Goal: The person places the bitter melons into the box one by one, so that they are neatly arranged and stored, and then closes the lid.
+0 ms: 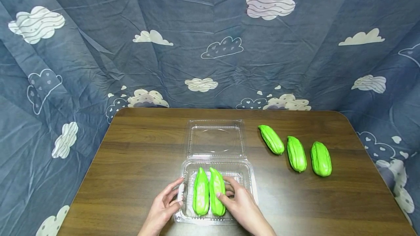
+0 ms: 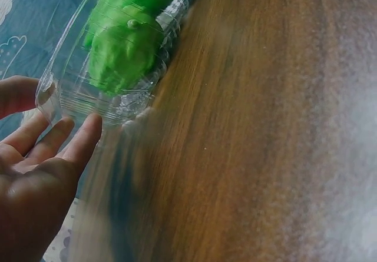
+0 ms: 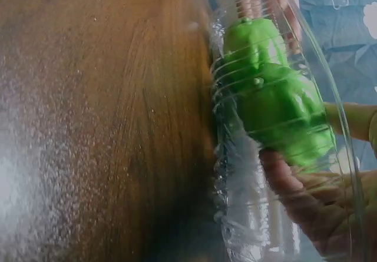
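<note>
A clear plastic clamshell box (image 1: 234, 219) stands unfolded near the table's front edge, its lid (image 1: 216, 123) laid back behind it. Two ridged green gourds lie side by side in the base, narrow ends pointing away: a left gourd (image 1: 201, 196) and a right gourd (image 1: 216, 192). My right hand (image 1: 241, 201) reaches inside and grips the right gourd, thumb on top and fingers along its right side. At the box's left rim is my left hand (image 1: 162, 205), holding the edge between thumb and fingers. Through the clear wall, the right wrist view shows the gourds' rounded ends (image 3: 283, 106).
Three more green gourds lie on the table to the right of the lid: one slanted (image 1: 271, 139), one in the middle (image 1: 296, 154) and one furthest right (image 1: 321, 158). The brown wooden table (image 1: 137, 148) has a blue cloud-patterned cloth (image 1: 183, 21) hanging behind and beside it.
</note>
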The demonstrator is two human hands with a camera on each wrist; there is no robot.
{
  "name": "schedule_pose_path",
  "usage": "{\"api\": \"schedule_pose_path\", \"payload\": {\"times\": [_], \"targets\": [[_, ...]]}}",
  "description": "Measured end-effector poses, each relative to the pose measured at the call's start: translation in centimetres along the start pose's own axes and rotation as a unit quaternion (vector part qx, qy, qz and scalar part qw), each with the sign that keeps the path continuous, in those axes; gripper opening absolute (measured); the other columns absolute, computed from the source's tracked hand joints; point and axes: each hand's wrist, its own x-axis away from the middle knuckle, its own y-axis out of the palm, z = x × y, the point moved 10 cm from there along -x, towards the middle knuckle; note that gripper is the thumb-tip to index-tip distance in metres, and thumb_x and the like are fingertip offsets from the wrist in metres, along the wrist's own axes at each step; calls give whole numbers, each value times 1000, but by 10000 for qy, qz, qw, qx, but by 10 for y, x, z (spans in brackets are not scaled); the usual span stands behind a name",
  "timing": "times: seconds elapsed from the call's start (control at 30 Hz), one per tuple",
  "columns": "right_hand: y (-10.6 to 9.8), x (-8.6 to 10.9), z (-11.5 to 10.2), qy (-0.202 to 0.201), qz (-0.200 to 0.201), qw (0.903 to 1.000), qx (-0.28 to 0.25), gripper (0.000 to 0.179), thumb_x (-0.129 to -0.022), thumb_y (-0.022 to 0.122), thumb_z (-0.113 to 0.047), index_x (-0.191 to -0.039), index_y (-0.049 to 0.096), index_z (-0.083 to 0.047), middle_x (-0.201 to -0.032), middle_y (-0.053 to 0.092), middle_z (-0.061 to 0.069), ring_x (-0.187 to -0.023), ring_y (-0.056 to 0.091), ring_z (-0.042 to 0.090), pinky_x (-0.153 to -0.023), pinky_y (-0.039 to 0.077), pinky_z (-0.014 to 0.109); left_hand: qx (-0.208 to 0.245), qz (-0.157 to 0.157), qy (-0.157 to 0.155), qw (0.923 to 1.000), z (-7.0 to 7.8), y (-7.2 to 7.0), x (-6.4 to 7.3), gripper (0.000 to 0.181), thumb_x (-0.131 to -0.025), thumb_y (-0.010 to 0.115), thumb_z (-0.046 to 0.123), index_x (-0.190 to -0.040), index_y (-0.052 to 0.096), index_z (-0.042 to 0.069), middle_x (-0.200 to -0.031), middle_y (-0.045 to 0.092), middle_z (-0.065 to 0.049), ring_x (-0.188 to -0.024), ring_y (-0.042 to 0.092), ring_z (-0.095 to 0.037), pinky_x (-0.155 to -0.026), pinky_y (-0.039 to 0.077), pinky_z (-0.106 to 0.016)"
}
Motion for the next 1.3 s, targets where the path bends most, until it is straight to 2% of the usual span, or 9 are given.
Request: {"api": "schedule_pose_path", "payload": {"times": [0.2,0.33,0.53,0.77,0.93,1.3], "targets": [[4,-3,6,224,-37,9991,363,56,-89,71,-32,-135,53,-6,-118,66,12,-88,68,12,-81,54,43,57,-14,-18,10000,1,1,-1,66,-80,58,-16,-143,41,-8,-151,32,-28,-128,49,-27,-97,49,-31],[7,-6,6,201,-35,9992,350,57,-89,71,-30,-135,52,-4,-117,67,13,-89,68,14,-82,54,44,70,-23,-29,10000,1,1,-1,65,-80,58,-16,-143,41,-7,-151,32,-28,-127,50,-26,-97,49,-31],[13,-11,7,190,-87,9993,310,55,-90,70,-29,-134,53,-3,-114,67,11,-89,67,15,-79,54,37,120,-3,-70,9999,1,2,-1,65,-80,58,-16,-143,41,-8,-151,32,-28,-127,51,-25,-98,48,-31],[23,-17,8,237,-208,9990,308,58,-89,71,-35,-135,52,-5,-110,62,8,-76,63,9,-65,50,27,176,3,-178,9997,-1,2,-2,65,-81,58,-16,-143,40,-8,-149,34,-29,-124,53,-22,-98,48,-33],[25,-19,10,274,-211,9987,366,61,-87,72,-36,-135,52,-4,-109,62,7,-75,62,7,-65,50,27,180,24,-220,9996,-2,2,-2,66,-81,57,-16,-143,40,-8,-148,35,-30,-123,53,-22,-98,48,-34],[26,-20,10,296,-340,9989,112,62,-89,69,-39,-137,50,-4,-109,63,8,-77,64,8,-70,51,30,174,101,-310,9993,-2,1,-1,66,-81,58,-15,-144,41,-5,-147,38,-30,-122,54,-21,-97,49,-33]]}}
